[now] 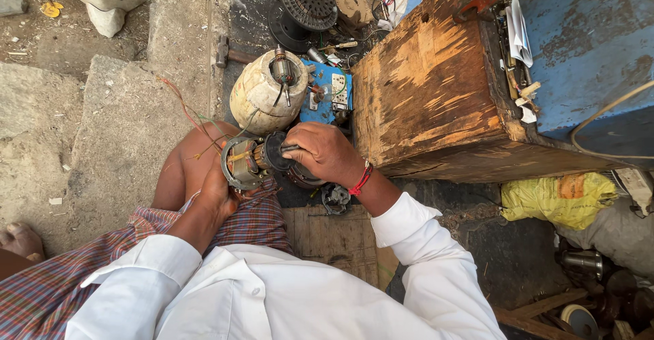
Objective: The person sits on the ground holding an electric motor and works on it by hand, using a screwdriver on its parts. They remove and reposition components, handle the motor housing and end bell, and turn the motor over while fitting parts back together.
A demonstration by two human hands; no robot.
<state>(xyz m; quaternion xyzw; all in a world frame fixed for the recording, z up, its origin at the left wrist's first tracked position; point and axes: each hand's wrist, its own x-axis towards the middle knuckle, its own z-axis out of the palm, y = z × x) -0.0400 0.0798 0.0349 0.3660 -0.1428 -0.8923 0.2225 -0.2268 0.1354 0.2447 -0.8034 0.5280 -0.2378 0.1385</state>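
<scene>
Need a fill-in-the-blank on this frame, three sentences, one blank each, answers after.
1. The right hand and left hand both grip a small electric ____.
2. A ____ thread band circles the right wrist.
3. The big box to the right is made of ____.

Answers: motor; red; wood

Stone ground (pixel 116 129): wooden crate (pixel 429 88), yellow sack (pixel 555 200), plank (pixel 334 234).

White long sleeves (pixel 422 244), a red thread bracelet (pixel 361 178) on the right wrist, checked cloth (pixel 252 221) over the legs.
</scene>
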